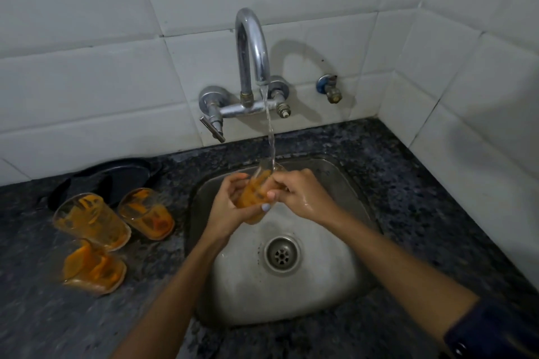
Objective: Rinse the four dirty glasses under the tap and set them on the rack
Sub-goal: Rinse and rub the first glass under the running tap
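Note:
A glass smeared with orange residue (pixel 254 187) is held tilted over the steel sink (pixel 344 181), its mouth up under the running stream from the chrome tap (pixel 251 46). My left hand (pixel 230 207) wraps around its lower body. My right hand (pixel 300 195) grips it near the rim from the right, wet. Three more orange-stained glasses stand on the counter to the left: one at the back (pixel 147 213), one in the middle (pixel 90 220), one nearest (pixel 93 268).
A black tray or rack (pixel 116 176) lies on the dark speckled counter (pixel 408 183) behind the dirty glasses. The drain (pixel 281 255) sits mid-sink. A small blue valve (pixel 328 86) sticks out of the white tiled wall to the right of the tap.

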